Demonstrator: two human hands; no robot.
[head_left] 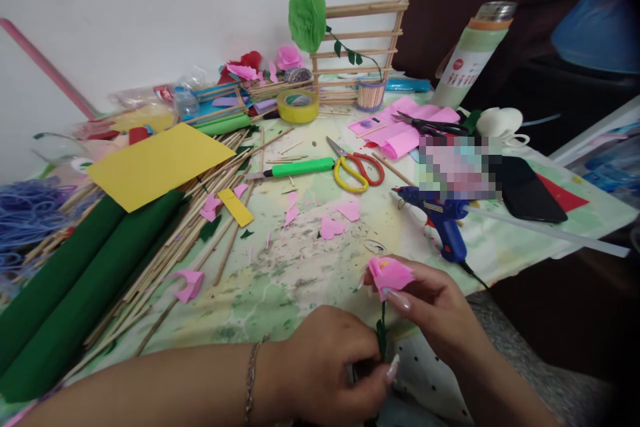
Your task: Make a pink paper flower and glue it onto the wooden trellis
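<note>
Flower of pink paper (393, 277) sits pinched between thumb and fingers of the right hand (435, 297), near the tabletop (315, 280) edge; the left hand (335, 360) curls around its green stem (383, 313). Shaping or fixing seems underway (judging by both grips); the next move calls for light pressure.

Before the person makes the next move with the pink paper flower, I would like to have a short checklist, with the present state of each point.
1. Left hand holds the green stem: ok.
2. Right hand holds the pink paper flower at the stem's top: ok.
3. Blue glue gun lies apart from both hands: ok.
4. Glue gun is hot: cannot tell.
5. Red-and-yellow-handled scissors lie apart from both hands: ok.
6. Pink paper hearts gathered up: not ok, loose on the tablecloth.
</note>
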